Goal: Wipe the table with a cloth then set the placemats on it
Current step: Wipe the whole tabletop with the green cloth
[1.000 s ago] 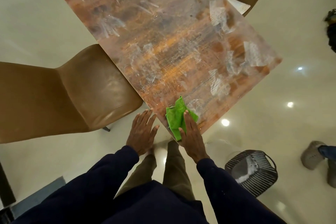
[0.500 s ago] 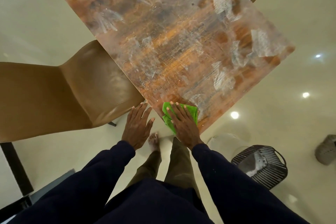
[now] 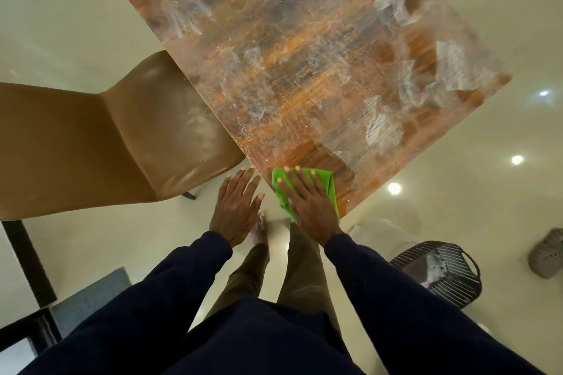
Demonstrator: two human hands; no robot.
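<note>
A green cloth [image 3: 327,181] is pressed onto the near corner of the streaked table [image 3: 304,70] under the flat, straight-fingered right hand [image 3: 307,207], the left hand [image 3: 236,210] held open and empty beside it; wiping is judged in hand, and strokes farther across the streaks are called for next.

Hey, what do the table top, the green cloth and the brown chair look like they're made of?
Table top: wood or wood-look laminate, glossy; streaky grain, glare and whitish smears show. Green cloth: soft fabric, maybe microfibre; it folds flat under the right hand. Brown chair: leather or imitation leather; smooth sheen with soft creases.
</note>
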